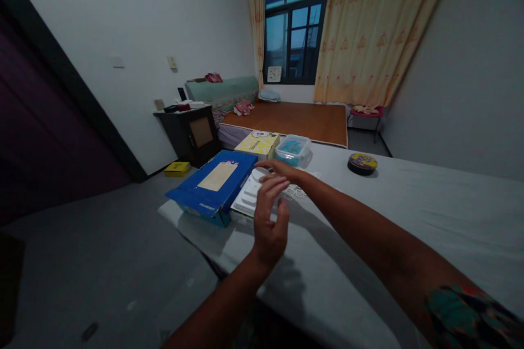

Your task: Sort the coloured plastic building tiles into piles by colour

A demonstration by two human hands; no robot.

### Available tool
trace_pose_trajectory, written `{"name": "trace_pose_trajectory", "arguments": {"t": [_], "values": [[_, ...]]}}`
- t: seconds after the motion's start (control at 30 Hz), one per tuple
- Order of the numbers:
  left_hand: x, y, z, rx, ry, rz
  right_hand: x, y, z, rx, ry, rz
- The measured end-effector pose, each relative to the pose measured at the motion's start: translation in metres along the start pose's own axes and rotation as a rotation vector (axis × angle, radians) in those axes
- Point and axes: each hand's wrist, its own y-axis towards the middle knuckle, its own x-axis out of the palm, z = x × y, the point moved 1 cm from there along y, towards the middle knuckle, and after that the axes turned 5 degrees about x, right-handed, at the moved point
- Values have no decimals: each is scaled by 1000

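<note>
My left hand (271,223) is raised at the near side of a white box (243,218), its fingers curved and its thumb apart, with nothing seen in it. Reaching across from the right, my right hand (282,170) has its fingers stretched out over the far end of the box. On that box lies a white stepped plastic piece (249,194), partly hidden by my hands. Whether my right fingertips touch it I cannot tell. White looped, cord-like pieces (295,192) lie on the cloth beside it, partly behind my right arm.
A large blue box (216,180) stands left of the white one. Behind are a yellow patterned box (258,144) and a clear tub (293,148) with blue contents. A round black tin (362,163) sits farther right on the white-covered table (434,202). The table's edge runs along the left.
</note>
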Motion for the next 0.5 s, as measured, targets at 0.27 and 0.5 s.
{"name": "trace_pose_trajectory", "arguments": {"t": [0.27, 0.5], "values": [[-77, -78, -44, -271, 485, -60, -49, -33, 20, -37, 1, 269], [-72, -91, -71, -526, 616, -116, -95, -118, 51, 190, 164, 506]]}}
